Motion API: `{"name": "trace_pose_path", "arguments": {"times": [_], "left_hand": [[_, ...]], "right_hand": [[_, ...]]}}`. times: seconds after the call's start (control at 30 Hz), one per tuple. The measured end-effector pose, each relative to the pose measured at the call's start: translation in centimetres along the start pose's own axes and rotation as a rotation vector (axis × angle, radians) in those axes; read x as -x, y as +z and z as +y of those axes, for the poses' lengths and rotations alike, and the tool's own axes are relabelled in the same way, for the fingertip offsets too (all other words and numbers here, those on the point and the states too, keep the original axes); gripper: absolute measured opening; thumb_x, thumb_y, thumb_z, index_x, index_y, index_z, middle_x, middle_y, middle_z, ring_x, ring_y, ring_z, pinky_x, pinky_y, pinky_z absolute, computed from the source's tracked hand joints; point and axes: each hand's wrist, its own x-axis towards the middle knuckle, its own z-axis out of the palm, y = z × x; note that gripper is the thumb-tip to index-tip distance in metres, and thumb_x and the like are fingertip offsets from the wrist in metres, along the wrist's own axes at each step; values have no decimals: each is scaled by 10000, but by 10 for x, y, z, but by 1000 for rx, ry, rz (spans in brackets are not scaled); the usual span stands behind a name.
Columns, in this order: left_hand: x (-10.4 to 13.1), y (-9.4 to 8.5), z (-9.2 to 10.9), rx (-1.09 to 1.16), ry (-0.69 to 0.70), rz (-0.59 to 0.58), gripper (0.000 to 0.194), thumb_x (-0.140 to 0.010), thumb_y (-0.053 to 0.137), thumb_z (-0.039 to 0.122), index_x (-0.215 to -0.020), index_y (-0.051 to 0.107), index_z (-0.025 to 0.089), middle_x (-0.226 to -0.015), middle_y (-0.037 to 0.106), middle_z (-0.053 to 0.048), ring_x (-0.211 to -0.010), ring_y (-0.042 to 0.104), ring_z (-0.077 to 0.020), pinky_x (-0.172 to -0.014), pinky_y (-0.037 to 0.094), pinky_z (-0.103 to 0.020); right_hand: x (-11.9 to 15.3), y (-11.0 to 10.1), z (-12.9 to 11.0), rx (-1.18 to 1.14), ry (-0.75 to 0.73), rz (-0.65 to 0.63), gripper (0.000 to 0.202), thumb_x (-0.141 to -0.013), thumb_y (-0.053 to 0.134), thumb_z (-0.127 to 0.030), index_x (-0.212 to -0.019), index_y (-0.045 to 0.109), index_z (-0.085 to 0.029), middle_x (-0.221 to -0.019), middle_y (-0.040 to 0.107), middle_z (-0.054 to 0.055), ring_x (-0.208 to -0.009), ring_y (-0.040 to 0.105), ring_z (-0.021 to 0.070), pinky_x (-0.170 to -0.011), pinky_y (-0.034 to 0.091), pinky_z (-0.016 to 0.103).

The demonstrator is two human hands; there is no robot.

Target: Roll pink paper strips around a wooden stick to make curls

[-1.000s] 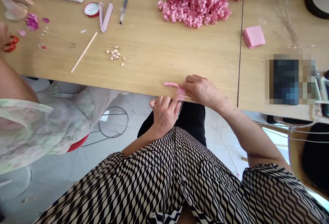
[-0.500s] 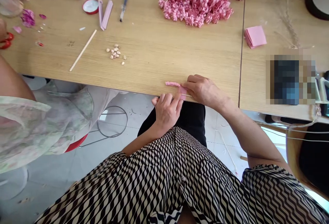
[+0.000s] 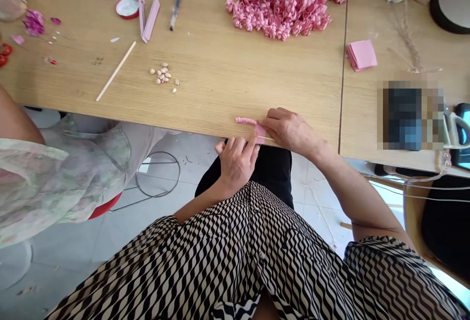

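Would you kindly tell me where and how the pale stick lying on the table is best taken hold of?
I would pinch the pale stick near its middle, coming from above, across its narrow width: it looks thin, straight and lies flat on the table.

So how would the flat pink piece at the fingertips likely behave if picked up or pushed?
The flat pink piece looks small and thin, so it is probably light. Its sheet-like look suggests it would bend rather than stay stiff. It appears to lie flat on the table, so it seems unlikely to roll.
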Motion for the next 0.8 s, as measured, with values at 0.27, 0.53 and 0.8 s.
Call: {"name": "trace_pose_path", "arguments": {"times": [0.27, 0.53, 0.8], "left_hand": [[-5, 3, 1, 40, -30, -38, 373, -998, 404, 372, -1247, 633, 216, -783, 599, -46, -793, 494, -210, -760, 223, -378], [-5, 2, 1, -22, 32, 40, 341, -996, 426, 339, -1214, 650, 204, -751, 606, -35, -765, 484, -196, -734, 215, -372], [-6, 2, 1, 3, 6, 3, 357, -1003, 404, 350, -1236, 636, 211, -771, 616, -41, -789, 490, -201, -751, 222, -374]], "right_hand": [[0, 0, 0, 10, -18, 17, 397, -1016, 326, -330, -924, 666, -147, -833, 560, 64, -725, 420, 143, -651, 299, 289], [0, 0, 2, -15, -18, 12, 409, -1016, 319, -360, -908, 660, -160, -835, 557, 64, -738, 426, 149, -665, 306, 291], [0, -2, 0, -18, -7, -8, 410, -1015, 318, -347, -922, 664, -149, -841, 560, 68, -745, 434, 151, -677, 323, 295]]}}
